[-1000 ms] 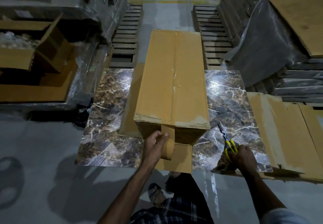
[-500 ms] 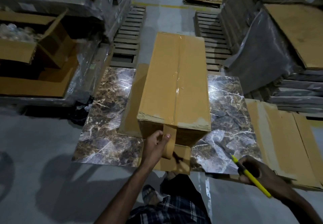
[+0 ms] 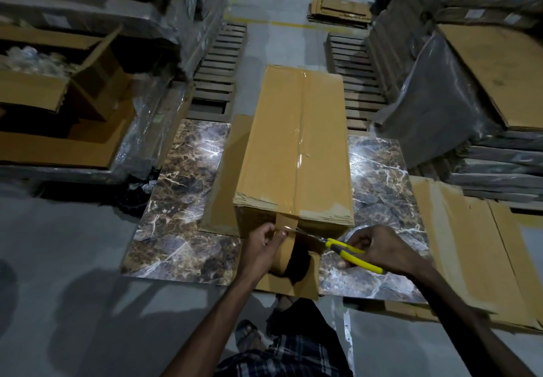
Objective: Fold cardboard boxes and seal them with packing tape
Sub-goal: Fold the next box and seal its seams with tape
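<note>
At the bottom centre, the left hand (image 3: 260, 248) curls its fingers around a brown tape roll (image 3: 282, 256), with the thumb lying on the tape just below the box's near end. To its right, the right hand (image 3: 379, 248) has its fingers wrapped tight round the yellow handles of a pair of scissors (image 3: 340, 247). The blades reach left to the tape strip (image 3: 288, 221) stretched between the roll and the box.

The cardboard box (image 3: 296, 147) lies lengthwise in the middle of the frame. Its flaps are closed and clear tape runs along the top seam, so its contents are hidden. It rests on a flat cardboard piece (image 3: 226, 171), which lies on a marble-patterned slab (image 3: 182, 200). Flattened cardboard sheets (image 3: 470, 247) lie just beside the slab at the lower right.

In the upper left, an open carton (image 3: 44, 88) has one flap raised and holds crumpled clear plastic (image 3: 35, 59). What the plastic wraps cannot be made out. Wooden pallets (image 3: 219, 62) flank the aisle beyond the box. A low stack of flat cartons (image 3: 338, 12) lies at the top centre.
</note>
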`<state>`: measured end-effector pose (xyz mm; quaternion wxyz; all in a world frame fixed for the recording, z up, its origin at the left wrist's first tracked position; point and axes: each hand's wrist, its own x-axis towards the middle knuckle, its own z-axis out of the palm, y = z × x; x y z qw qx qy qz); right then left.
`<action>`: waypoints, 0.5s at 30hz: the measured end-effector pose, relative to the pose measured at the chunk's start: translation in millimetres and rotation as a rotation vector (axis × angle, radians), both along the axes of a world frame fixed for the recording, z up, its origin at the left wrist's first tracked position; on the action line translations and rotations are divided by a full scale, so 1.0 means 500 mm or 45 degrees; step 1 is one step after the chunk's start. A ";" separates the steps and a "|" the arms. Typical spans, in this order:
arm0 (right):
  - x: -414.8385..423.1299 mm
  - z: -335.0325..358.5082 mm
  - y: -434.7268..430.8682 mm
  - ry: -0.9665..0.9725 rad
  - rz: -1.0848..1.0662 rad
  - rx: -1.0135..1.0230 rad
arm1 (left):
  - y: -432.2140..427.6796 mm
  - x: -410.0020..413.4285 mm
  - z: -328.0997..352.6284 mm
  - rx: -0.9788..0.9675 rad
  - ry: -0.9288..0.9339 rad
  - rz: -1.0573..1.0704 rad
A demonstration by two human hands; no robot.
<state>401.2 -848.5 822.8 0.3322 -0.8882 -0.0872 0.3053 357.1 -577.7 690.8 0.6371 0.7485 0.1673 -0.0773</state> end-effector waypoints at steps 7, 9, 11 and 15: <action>0.019 -0.020 0.033 0.019 -0.051 -0.034 | 0.009 0.000 0.005 -0.063 -0.035 -0.029; 0.018 -0.024 0.030 -0.013 -0.048 -0.023 | 0.012 0.001 0.003 -0.059 -0.018 -0.062; 0.017 -0.031 0.026 -0.050 -0.049 -0.032 | 0.014 0.001 -0.002 -0.056 -0.009 -0.072; 0.018 -0.044 0.024 -0.102 -0.053 -0.034 | 0.019 0.001 -0.004 -0.041 0.004 -0.061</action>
